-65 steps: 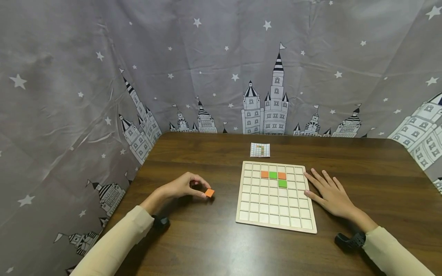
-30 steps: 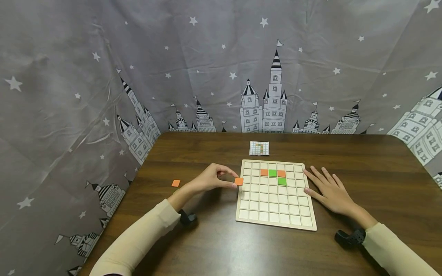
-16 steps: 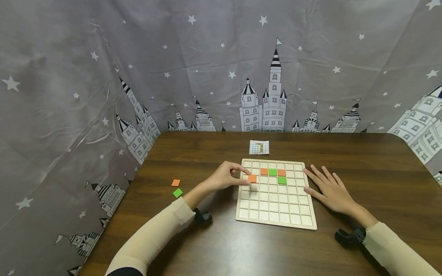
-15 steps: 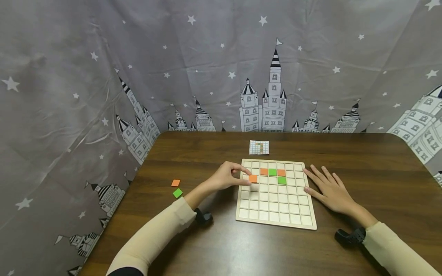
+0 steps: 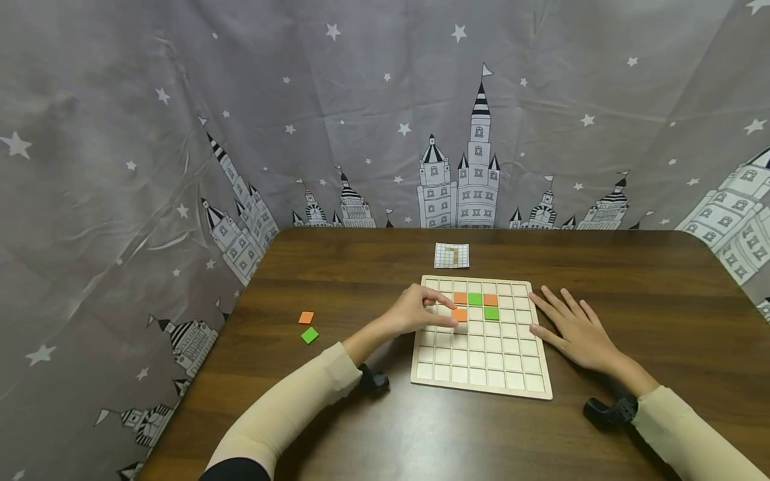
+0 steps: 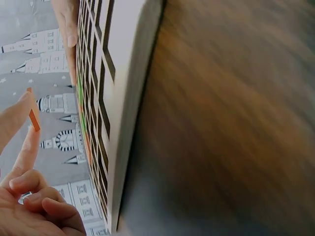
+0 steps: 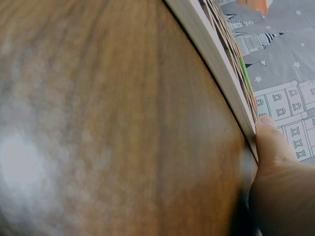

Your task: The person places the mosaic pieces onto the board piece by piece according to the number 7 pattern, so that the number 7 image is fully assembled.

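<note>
Between thumb and index finger my left hand (image 5: 415, 312) pinches an orange square tile (image 5: 460, 314), raised over the left part of the wooden grid board (image 5: 481, 393). In the left wrist view that orange tile (image 6: 33, 113) is seen edge-on, apart from the board. Two orange tiles with a green tile (image 5: 475, 299) between them lie in one row of the grid; a second green tile (image 5: 491, 313) sits below the right orange one (image 5: 490, 300). My right hand (image 5: 577, 337) lies flat with fingers spread, thumb and index fingertip touching the board's right edge.
On the table left of the board lie a loose orange tile (image 5: 306, 318) and a loose green tile (image 5: 309, 335). A small card (image 5: 452, 256) printed with a coloured grid pattern lies behind the board. A grey castle-print curtain (image 5: 361, 100) hangs behind the table.
My left hand has carried the orange tile rightward from the table's left side to over the board, uncovering the loose orange and green tiles. My right hand has stayed in place.
</note>
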The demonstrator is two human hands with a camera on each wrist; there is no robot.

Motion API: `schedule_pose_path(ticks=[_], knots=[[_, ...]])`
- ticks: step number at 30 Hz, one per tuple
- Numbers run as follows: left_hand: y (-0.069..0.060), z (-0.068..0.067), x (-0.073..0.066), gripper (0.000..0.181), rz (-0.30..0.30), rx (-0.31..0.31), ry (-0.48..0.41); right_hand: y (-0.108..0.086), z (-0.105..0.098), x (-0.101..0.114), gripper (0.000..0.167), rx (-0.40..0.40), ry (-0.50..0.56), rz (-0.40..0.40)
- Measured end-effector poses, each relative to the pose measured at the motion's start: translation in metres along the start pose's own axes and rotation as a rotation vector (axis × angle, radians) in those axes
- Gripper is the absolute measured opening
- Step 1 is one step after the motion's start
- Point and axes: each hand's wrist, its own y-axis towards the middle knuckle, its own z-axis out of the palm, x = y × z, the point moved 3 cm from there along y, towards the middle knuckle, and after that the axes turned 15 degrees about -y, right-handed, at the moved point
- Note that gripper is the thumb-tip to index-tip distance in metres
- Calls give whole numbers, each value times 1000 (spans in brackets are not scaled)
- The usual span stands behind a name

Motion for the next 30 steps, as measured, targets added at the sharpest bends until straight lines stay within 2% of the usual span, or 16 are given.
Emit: schedule_pose_path(ticks=[3,8,18,26,30], knots=[[3,7,-2,27,5,-1,-5,0,1,-1,68,-20,-1,-8],[7,19,-3,24,-18,-5,-16,0,3,-3,67,-34,4,-18],[16,40,-4,25,-42,-18,-26,1,6,-6,68,-10,4,-1],[21,52,0,25,-114,-62,-27,0,2,-2,67,-23,6,-12],[23,57,2,24,-119,-70,-1,0,0,1,68,1,1,-2]])
